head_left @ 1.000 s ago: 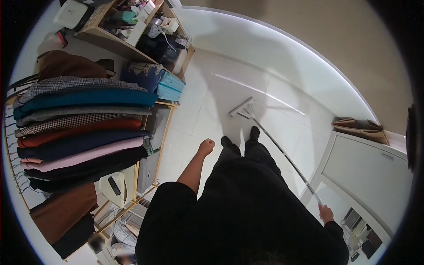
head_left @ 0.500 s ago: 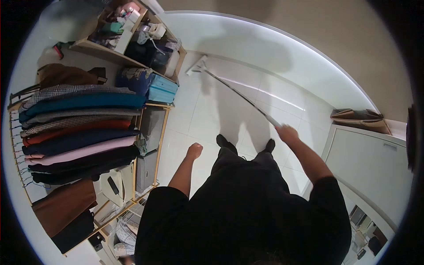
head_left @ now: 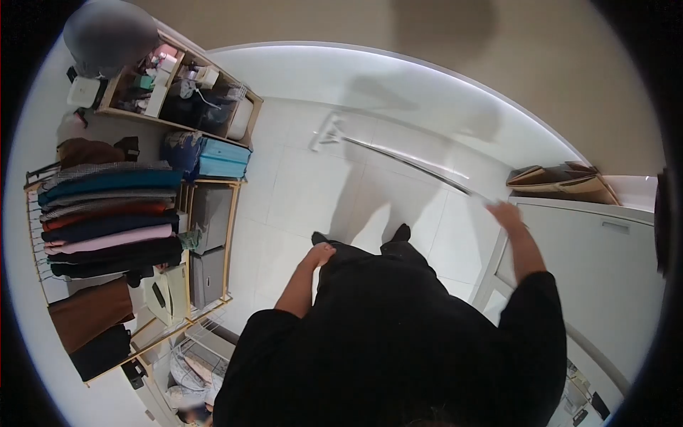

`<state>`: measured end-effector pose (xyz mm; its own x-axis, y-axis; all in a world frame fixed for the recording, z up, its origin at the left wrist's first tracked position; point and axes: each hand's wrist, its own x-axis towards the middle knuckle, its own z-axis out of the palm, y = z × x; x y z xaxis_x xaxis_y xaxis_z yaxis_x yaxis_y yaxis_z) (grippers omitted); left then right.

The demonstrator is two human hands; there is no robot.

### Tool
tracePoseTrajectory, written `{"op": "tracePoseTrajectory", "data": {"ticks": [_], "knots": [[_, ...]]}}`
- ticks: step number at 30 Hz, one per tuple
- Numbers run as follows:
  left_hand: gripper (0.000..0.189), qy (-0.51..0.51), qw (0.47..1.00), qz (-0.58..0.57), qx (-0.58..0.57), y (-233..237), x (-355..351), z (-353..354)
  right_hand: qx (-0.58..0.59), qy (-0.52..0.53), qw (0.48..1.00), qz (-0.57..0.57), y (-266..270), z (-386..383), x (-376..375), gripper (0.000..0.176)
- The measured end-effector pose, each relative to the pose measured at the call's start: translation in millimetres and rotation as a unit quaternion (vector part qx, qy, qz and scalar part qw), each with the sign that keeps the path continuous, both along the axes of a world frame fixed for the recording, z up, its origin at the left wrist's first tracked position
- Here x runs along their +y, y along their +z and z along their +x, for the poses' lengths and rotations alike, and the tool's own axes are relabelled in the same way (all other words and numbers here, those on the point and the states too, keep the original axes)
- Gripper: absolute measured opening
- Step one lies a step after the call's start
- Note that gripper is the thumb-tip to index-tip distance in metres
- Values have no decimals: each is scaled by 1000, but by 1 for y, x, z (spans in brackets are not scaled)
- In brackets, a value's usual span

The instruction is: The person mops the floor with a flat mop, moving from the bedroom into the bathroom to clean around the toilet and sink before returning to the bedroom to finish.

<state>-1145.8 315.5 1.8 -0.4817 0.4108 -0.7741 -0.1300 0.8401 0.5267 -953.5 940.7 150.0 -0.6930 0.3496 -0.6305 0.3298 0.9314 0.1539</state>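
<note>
Right hand [head_left: 504, 213] outstretched, left hand [head_left: 322, 254] curled

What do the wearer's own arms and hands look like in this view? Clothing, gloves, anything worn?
Left sleeve and right sleeve are plain black, loose and short, ending around the elbows, with no visible markings. Forearms are bare. Left hand and right hand are ungloved. The right one is blurred, so small items like rings can't be ruled out.
</note>
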Motion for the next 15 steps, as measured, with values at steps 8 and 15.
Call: {"op": "tracePoseTrajectory", "data": {"ticks": [8,15], "knots": [[30,93,984,52,145,72,85,-52,-15,-163,972,168,140,190,78,50],[37,21,994,-44,94,25,88,-41,142,-15,986,82,32,7,86,45]]}}
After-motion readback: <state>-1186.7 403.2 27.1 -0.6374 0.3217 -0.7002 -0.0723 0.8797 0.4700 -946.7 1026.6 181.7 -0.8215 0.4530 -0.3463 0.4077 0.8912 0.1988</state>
